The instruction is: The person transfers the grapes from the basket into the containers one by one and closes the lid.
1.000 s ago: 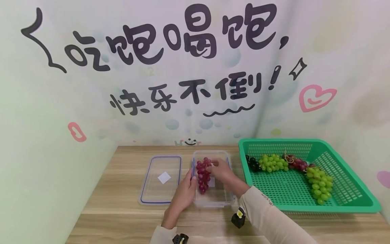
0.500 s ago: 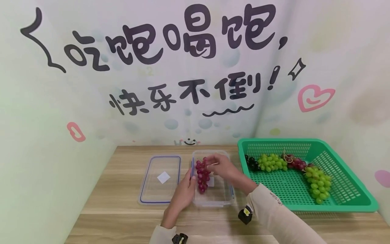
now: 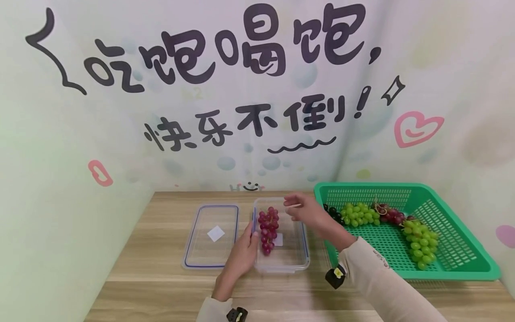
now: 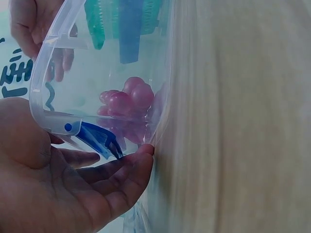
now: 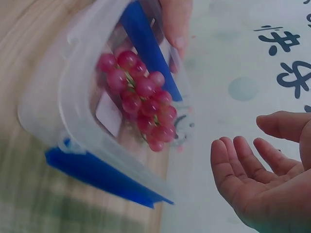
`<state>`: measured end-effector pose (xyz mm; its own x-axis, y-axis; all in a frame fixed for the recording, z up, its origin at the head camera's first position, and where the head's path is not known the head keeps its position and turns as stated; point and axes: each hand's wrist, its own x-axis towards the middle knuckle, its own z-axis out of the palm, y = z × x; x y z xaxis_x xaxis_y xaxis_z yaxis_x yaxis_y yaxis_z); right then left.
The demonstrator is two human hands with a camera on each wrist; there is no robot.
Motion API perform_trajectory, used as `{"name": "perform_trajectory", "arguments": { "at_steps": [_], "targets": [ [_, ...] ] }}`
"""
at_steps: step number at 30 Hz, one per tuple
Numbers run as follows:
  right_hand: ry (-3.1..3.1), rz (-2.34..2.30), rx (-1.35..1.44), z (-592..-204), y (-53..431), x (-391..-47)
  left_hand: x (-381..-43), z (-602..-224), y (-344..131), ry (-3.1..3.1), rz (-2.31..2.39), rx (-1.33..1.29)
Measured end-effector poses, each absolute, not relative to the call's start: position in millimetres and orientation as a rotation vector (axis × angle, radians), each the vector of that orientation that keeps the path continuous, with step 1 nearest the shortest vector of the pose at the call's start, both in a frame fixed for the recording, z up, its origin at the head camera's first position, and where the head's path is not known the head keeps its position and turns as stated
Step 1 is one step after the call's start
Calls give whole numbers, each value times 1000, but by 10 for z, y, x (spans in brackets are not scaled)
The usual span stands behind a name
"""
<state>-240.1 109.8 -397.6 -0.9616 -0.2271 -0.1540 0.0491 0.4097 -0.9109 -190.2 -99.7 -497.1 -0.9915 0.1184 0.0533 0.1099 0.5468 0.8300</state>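
A bunch of red grapes (image 3: 268, 230) lies along the left side of a clear plastic food container (image 3: 299, 264) with blue clips. My left hand (image 3: 243, 250) holds the container's left wall. In the left wrist view its fingers (image 4: 129, 182) bend against the outside, beside a blue clip (image 4: 99, 140). My right hand (image 3: 310, 214) is raised over the container's back right part, apart from the grapes. Its fingers (image 5: 248, 160) are relaxed and spread from the thumb, with nothing between them.
A clear lid (image 3: 201, 255) with a blue seal lies left of the container. To the right, a green basket (image 3: 462, 264) holds green grapes (image 3: 360, 214), more green grapes (image 3: 422, 243), red grapes (image 3: 394, 217) and black grapes (image 3: 333, 214). A printed wall (image 3: 241, 170) stands behind.
My right hand has let go of the red grapes and moved up and right, away from them. The left hand stays at the container's left side.
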Motion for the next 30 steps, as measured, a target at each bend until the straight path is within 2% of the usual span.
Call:
{"name": "perform_trajectory", "arguments": {
  "at_steps": [12, 30],
  "targets": [
    [2670, -1426, -127, -3849, 1480, -2507, -1904, -4963, -986, 2729, 1501, 189],
    [2679, -1255, -106, -3781, 2040, -2558, -1901, -4952, -987, 2740, 1499, 205]
  ]
}}
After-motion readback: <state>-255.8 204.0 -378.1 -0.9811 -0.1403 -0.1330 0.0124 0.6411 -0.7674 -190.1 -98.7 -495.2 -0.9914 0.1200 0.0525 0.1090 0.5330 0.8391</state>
